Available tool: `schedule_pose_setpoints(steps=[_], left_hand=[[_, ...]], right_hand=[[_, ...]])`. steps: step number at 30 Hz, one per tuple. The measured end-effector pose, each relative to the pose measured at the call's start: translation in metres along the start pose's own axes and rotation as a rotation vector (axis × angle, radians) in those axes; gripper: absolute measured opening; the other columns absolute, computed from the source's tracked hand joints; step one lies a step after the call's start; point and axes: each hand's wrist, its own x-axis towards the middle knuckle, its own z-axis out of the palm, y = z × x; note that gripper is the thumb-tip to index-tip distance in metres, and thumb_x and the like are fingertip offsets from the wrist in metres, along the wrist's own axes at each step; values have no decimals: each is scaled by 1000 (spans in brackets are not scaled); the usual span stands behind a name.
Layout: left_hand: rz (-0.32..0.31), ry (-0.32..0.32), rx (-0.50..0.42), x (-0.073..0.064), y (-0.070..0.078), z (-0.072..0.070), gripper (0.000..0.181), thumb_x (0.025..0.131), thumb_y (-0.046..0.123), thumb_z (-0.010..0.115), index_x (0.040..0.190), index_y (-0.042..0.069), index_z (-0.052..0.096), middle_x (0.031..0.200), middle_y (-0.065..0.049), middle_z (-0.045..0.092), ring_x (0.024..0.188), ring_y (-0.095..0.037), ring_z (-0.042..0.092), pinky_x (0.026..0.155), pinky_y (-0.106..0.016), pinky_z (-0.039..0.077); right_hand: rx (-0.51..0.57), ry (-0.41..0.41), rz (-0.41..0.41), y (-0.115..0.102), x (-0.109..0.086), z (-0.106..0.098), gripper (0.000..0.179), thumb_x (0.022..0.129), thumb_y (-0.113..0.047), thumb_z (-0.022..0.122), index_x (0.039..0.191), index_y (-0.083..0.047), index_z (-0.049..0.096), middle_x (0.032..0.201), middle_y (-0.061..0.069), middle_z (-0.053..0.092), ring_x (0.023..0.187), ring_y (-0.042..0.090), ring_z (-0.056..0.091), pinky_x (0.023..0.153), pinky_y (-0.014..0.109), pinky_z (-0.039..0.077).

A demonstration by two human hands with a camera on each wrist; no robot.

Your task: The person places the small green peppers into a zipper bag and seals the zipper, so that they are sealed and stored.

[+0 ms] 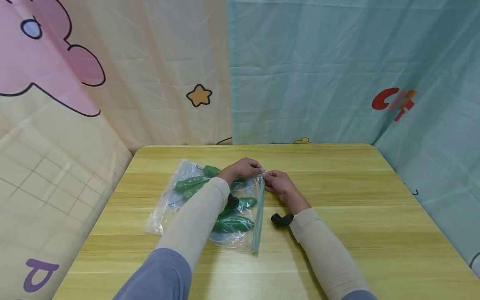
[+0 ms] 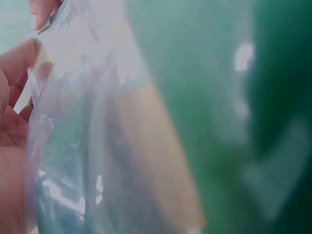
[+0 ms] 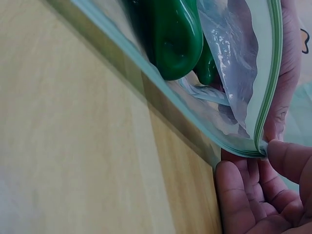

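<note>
Just left of centre in the head view, a clear zip bag point(image 1: 210, 204) lies flat on the wooden table point(image 1: 356, 216) with green cucumbers point(image 1: 232, 224) inside. Both hands meet at the far end of its zip strip point(image 1: 258, 216) — the left hand point(image 1: 243, 168) and the right hand point(image 1: 279, 185) each pinch that corner between curled fingertips point(image 3: 287, 156). A small black object point(image 1: 281, 219) sits just right of the strip.

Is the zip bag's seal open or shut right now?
Open at least at the far corner: in the right wrist view the zip bag's two green strips part above the corner both hands pinch.
</note>
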Motion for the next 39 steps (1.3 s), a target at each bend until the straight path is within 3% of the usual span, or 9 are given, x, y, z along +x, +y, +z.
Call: schedule_pose_setpoints(steps=[8,29,39], left_hand=[[-23,15,-7,-3,2,1,20,92,29,54,99,16,67,96,0,62,88,-18,53,76,-30,44],[-5,61,-44,-5,3,2,20,93,27,53,100,14,66,103,0,60,95,-18,51,83,-31,42],[-10,78,-53,-4,0,3,20,93,28,53,101,15,65,105,1,60,98,-16,50,87,-32,41]], right_hand=[[-2,4,-4,1,1,-1,22,93,-18,54,107,-1,56,104,12,56,89,19,57,77,31,52],[-51,-25,-48,4,-1,-2,20,93,-19,53,102,0,56,100,9,55,82,16,57,76,29,52],[-78,-26,-49,7,-2,-2,20,93,-18,53,102,-1,57,105,10,55,88,17,56,76,28,52]])
